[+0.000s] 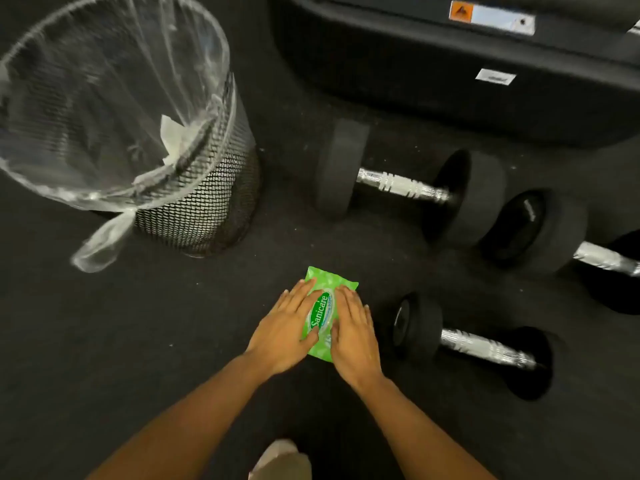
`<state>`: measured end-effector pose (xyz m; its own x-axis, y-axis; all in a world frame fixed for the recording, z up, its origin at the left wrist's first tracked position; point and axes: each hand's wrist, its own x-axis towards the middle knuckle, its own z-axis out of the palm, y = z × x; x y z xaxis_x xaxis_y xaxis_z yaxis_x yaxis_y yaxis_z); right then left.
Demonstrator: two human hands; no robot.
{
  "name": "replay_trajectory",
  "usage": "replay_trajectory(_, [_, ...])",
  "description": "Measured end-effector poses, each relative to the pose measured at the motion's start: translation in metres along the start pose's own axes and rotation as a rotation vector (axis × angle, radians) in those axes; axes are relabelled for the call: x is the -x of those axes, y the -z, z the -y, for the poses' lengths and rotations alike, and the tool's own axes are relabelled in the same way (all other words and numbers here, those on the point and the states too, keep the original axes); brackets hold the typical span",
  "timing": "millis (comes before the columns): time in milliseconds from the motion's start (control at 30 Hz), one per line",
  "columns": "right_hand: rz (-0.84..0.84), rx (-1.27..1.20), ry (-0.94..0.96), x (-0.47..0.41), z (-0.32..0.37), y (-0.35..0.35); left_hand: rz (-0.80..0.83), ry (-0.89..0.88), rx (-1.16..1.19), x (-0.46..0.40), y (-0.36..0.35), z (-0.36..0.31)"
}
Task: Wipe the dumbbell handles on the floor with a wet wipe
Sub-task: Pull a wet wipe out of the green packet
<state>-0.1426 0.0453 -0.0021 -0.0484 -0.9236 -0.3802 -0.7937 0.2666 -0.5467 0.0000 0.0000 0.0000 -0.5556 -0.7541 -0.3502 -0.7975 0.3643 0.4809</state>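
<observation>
Left of the near dumbbell, both hands, L & R, lie flat-fingered on the wipe pack; no wipe out yet, all handles still to do.

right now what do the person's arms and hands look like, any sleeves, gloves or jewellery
Both forearms are bare up to the frame's bottom edge, with no sleeve showing. The left hand and the right hand wear no gloves. No ring, watch or wristband shows on the fingers or wrists in view. The picture is slightly blurred, so very small items could be missed.
</observation>
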Motion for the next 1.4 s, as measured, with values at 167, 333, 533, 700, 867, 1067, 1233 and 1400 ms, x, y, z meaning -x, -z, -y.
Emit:
replay_trajectory(167, [-0.039, 0.047, 0.004, -0.007, -0.01, -0.013, -0.008, -0.169, -0.075, -0.031, -0.002, 0.019])
replay_trajectory(333, [-0.05, 0.105, 0.035, -0.006, -0.021, -0.022, -0.047, -0.24, -0.189, -0.046, -0.004, 0.024])
replay_trajectory(533, [-0.096, 0.13, 0.05, -0.007, -0.028, -0.031, -0.282, -0.258, -0.029, -0.039, -0.025, 0.027])
replay_trajectory(700, [-0.085, 0.145, 0.061, -0.008, -0.034, -0.034, -0.384, -0.145, 0.231, -0.029, -0.041, 0.021])
replay_trajectory(867, [-0.073, 0.152, 0.079, -0.01, -0.037, -0.033, -0.452, -0.093, 0.356, 0.002, -0.064, 0.021])
replay_trajectory(1067, [-0.184, 0.193, 0.042, -0.012, -0.034, -0.034, -0.528, -0.091, 0.433, 0.025, -0.083, 0.018])
replay_trajectory(1233, [-0.283, 0.254, 0.142, -0.013, -0.015, -0.027, -0.509, -0.08, 0.448, 0.022, -0.085, 0.02])
replay_trajectory(1400, [-0.175, 0.326, 0.017, -0.024, 0.007, -0.03, -0.498, -0.056, 0.443, 0.02, -0.088, 0.019])
